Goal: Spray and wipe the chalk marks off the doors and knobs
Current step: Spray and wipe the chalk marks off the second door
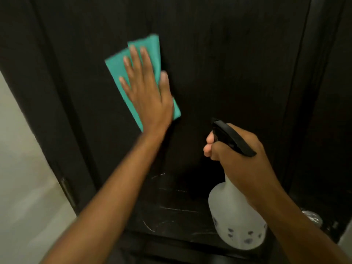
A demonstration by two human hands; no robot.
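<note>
Pressing flat with straight fingers, the left hand pushes a green cloth against the dark door. The right hand curls around the neck of a white spray bottle. White chalk marks show on the door below both hands.

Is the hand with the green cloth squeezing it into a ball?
No, the left hand presses the folded teal cloth flat against the dark wooden door with straight fingers.
</note>
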